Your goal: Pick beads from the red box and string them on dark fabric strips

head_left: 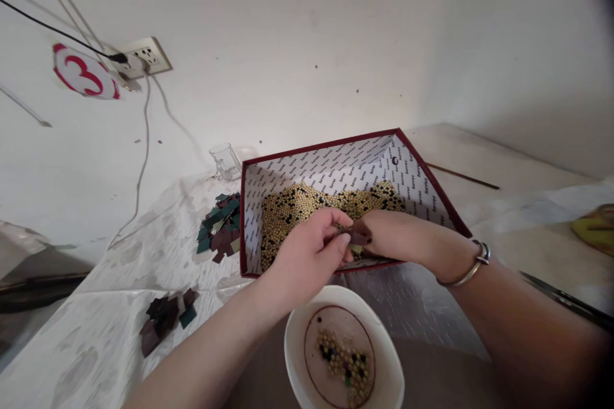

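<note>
Here, the left hand [314, 252] pinches a small flat brown piece [359, 238] by the near edge of a dark-red rectangular cardboard box [330, 166] with round yellow and black beads [288, 217]; the right hand [386, 230] is beside, its grip I cannot tell.

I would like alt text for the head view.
The left hand and right hand are close together over a red-rimmed box of tan and black beads, a brown piece between them; nearer, a white bowl holds more beads.
</note>
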Motion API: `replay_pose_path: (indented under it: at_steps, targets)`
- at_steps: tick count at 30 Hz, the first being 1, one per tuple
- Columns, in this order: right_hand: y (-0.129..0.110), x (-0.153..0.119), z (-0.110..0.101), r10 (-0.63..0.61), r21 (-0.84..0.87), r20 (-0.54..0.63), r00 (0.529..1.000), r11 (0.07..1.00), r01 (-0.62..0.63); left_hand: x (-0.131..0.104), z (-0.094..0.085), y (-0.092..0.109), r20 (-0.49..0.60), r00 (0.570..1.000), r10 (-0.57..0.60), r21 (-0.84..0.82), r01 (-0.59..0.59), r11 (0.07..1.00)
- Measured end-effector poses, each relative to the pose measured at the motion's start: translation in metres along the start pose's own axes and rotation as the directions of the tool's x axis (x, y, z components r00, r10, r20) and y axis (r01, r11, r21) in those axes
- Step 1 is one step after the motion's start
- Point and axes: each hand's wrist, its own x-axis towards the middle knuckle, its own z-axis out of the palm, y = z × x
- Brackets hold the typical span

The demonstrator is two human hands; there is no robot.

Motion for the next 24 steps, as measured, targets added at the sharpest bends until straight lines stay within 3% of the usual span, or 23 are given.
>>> replay_pose_path:
  at_steps: [3, 6, 11, 14, 19, 21, 24]
  targets:
    - [0.006, 0.005, -0.004, -0.010, 0.035, -0.115, 0.993, 0.999, 0.014, 0.002, -0.003, -0.003, -0.079, 0.997, -0.004, -0.085, -0.002, 0.996]
    - [0.011, 0.009, -0.011, -0.019, 0.086, -0.280, 0.960, 0.995, 0.044, 0.005, -0.007, -0.007, -0.156, 0.988, -0.013, -0.188, -0.017, 0.982]
    - [0.012, 0.006, -0.019, 0.035, 0.212, -0.439, 0.898, 0.975, 0.066, 0.009, -0.012, -0.008, -0.197, 0.980, -0.033, -0.270, -0.022, 0.963]
    - [0.003, -0.002, -0.023, 0.044, 0.260, -0.571, 0.820, 0.957, 0.130, 0.010, -0.012, -0.007, -0.202, 0.979, -0.031, -0.273, -0.026, 0.962]
    - [-0.023, -0.012, -0.021, -0.072, 0.221, -0.787, 0.613, 0.895, 0.388, 0.010, -0.013, -0.007, -0.185, 0.980, 0.072, -0.258, -0.119, 0.959]
    - [-0.029, -0.010, -0.015, -0.122, 0.185, -0.806, 0.579, 0.877, 0.442, 0.010, -0.013, -0.006, -0.162, 0.981, 0.105, -0.261, -0.145, 0.954]
    - [-0.030, -0.006, -0.007, -0.127, 0.190, -0.801, 0.585, 0.873, 0.450, 0.009, -0.012, -0.006, -0.159, 0.982, 0.106, -0.282, -0.148, 0.948]
